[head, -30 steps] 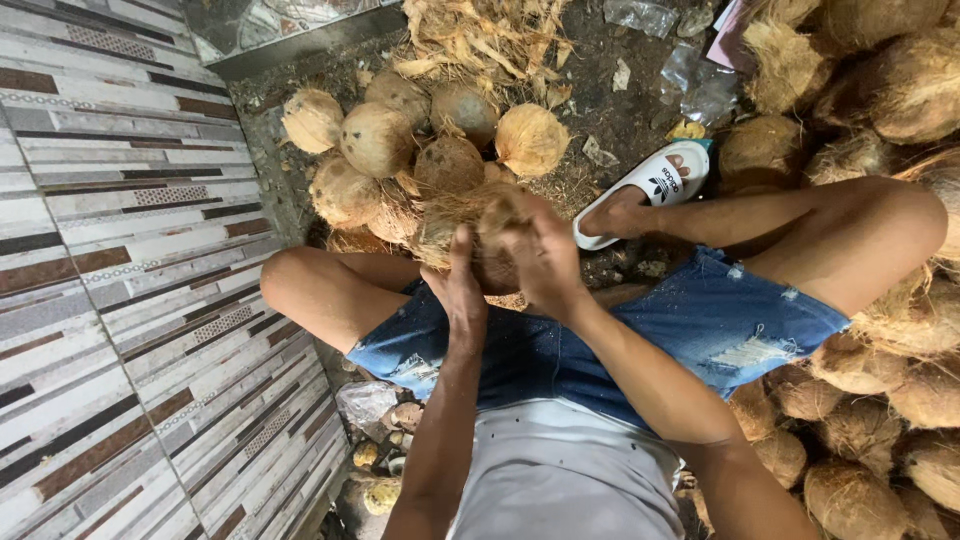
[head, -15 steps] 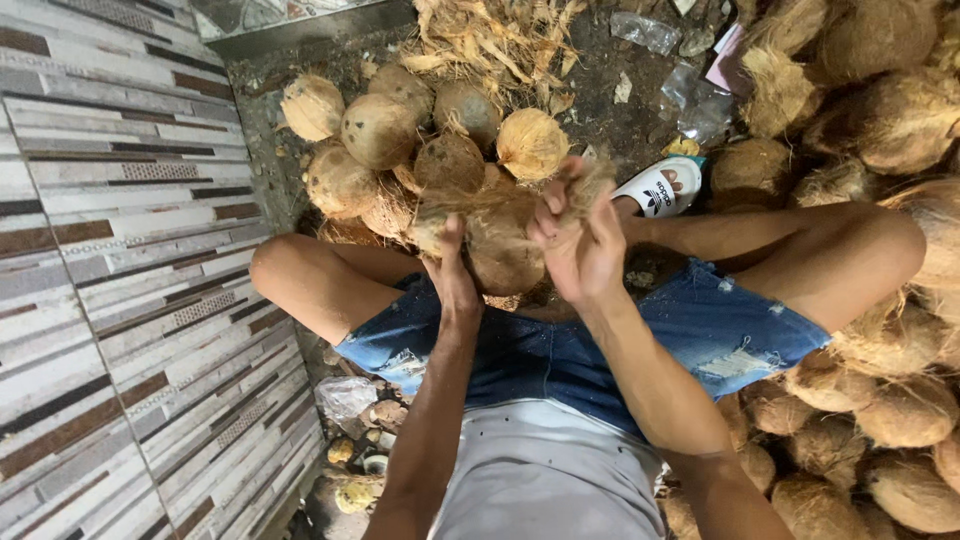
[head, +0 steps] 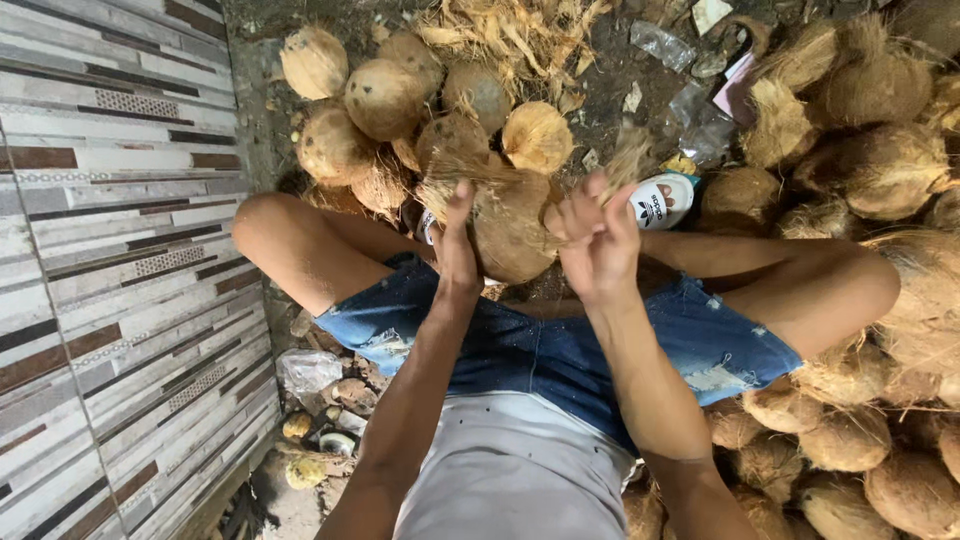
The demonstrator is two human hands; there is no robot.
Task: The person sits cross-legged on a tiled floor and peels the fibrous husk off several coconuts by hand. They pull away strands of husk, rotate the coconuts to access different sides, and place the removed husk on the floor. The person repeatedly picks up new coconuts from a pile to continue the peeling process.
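Clasping a husked coconut (head: 510, 235), left hand (head: 455, 255) grip closed, right hand (head: 598, 245) grip half-open, clear plastic wrappers (head: 665, 45) beyond

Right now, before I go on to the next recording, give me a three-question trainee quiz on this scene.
1. True or false: both hands touch the coconut above the person's lap.
2. Which hand has its fingers spread at the husk's edge: A left, B right?
3. What lies to the person's left: a tiled wall or a heap of husked coconuts?

Key: 1 true; the left hand presses its side. 2 B. 3 the tiled wall; the heap lies ahead, by the white shoe.
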